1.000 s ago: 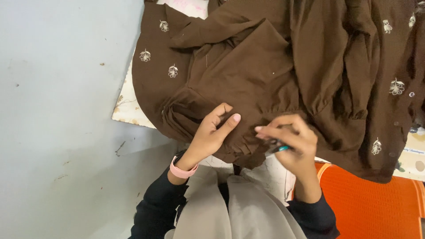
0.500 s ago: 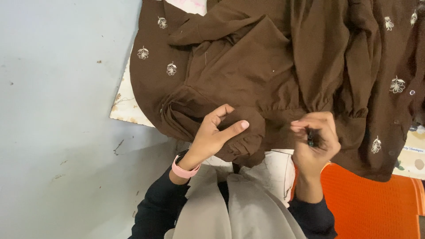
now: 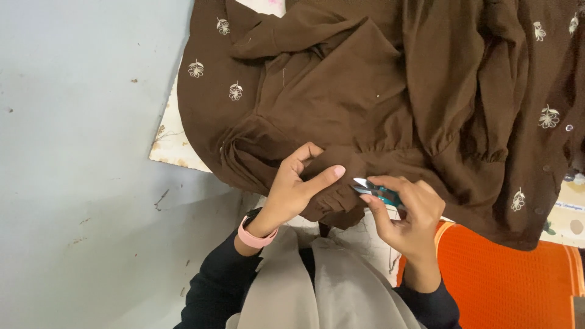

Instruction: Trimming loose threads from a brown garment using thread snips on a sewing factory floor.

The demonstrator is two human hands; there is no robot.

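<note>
A brown garment point(image 3: 378, 97) with small white embroidered flowers lies spread over a board, its gathered edge hanging toward me. My left hand point(image 3: 297, 186) pinches that gathered edge, thumb and forefinger stretched along the fold. My right hand point(image 3: 405, 210) holds small teal-handled thread snips point(image 3: 373, 190), their metal tips pointing left at the fabric just beside my left forefinger. A pink band point(image 3: 255, 234) sits on my left wrist.
The white board point(image 3: 173, 146) under the garment has a worn left edge over a grey floor point(image 3: 79, 170). An orange seat point(image 3: 506, 283) is at the lower right. My grey scarf point(image 3: 317, 286) and black sleeves fill the bottom middle.
My right hand first drew away to the right with the snips, then came back left, the blades now beside my left forefinger. My left hand kept its grip on the fabric edge.
</note>
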